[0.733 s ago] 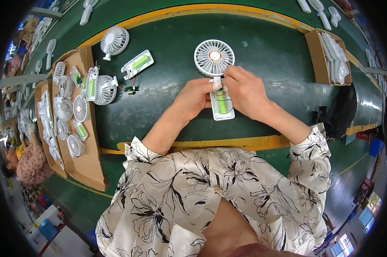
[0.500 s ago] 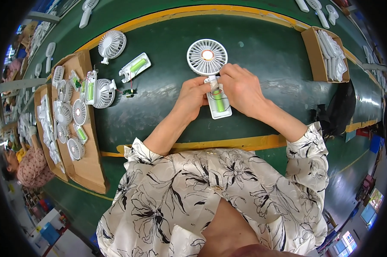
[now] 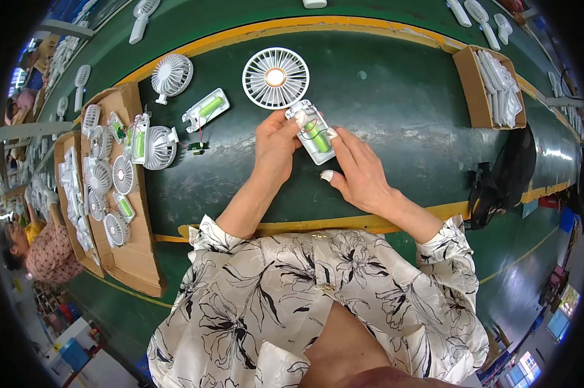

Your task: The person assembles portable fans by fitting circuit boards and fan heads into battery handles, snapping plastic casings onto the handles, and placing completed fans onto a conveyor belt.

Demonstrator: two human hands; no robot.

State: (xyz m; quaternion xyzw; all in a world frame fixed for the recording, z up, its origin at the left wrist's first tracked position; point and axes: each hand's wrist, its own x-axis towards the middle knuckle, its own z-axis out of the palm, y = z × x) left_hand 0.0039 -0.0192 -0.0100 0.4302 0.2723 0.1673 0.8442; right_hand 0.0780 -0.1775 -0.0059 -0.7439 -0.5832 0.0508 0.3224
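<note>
A white handheld fan [image 3: 275, 77] lies tilted on the green bench, its round head away from me. Its handle is uncovered, so a green battery cell [image 3: 317, 139] and thin wires show inside. My left hand [image 3: 275, 143] is closed on the handle just below the head, thumb on top. Beside the handle's lower right edge is my right hand [image 3: 360, 169], thumb and fingers apart, fingertips touching the edge. White covers sit on the fingertips I can see. To the left lies an opened handle shell [image 3: 206, 108] with a battery, wired to a small green circuit board [image 3: 197, 147].
Fan heads and opened handles fill a cardboard tray [image 3: 131, 249] at left; another fan head [image 3: 172, 75] lies behind it. A cardboard box [image 3: 473, 90] of white handle parts stands far right, near a black bag [image 3: 508, 171]. More fans [image 3: 141, 19] lie beyond the yellow edge.
The fan has swung, its head moving left and its handle now slanting. My right hand has come off the handle's top and moved down to its lower side, fingers opening.
</note>
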